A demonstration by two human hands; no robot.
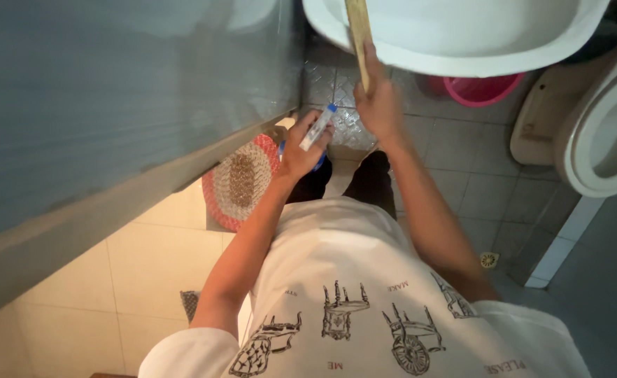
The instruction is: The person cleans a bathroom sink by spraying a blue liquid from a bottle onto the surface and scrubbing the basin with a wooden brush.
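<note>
Two hands work near the white basin (462, 42): the right hand (378, 105) has its fingers clamped round a wooden stick (357, 35) reaching into it, the left hand (301, 150) pinches a blue-capped tube (319, 126). Best, I judge, to steady the stick first.

A white basin (462, 42), a pink bucket (480, 89), a red-and-cream ringed mat (242, 183) and a blue-capped clear tube (318, 127) are seen.
</note>
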